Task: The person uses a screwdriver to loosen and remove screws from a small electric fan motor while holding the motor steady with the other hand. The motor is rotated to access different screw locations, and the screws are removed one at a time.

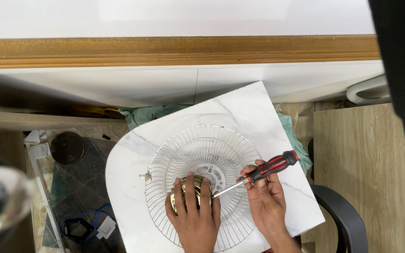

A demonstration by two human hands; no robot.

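White wall panels fill the top of the view, crossed by a long wooden rail (174, 50). Below them, a marble-patterned white board (240, 112) with rounded corners lies flat, its far corner pointing toward the wall. A green cloth (148, 114) peeks out from under its far edge. To the right stands a pale wooden surface (366, 168), with the black curve of a chair (345, 220) between it and the board. Left of the board the floor is cluttered: a dark round disc (67, 147), grey tiles, and a loop of blue cable (87, 220).

On the board rests a round wire fan guard (165, 164), dished side up, its thin spokes running out from a flat metal hub plate (214, 175) with holes in it. The guard sits toward the near half of the board.

The person's left hand (194, 213) lies over a gold-coloured motor housing (186, 193) set just left of the hub, fingers spread and curled down on it, clamping it in place. The right hand (264, 197) sits just beside it, on the guard's right half, fingers closed round the shaft end of a screwdriver (263, 172) with a red and black handle. The handle angles up and to the right; the steel tip points down-left, meeting the housing near the left fingertips.
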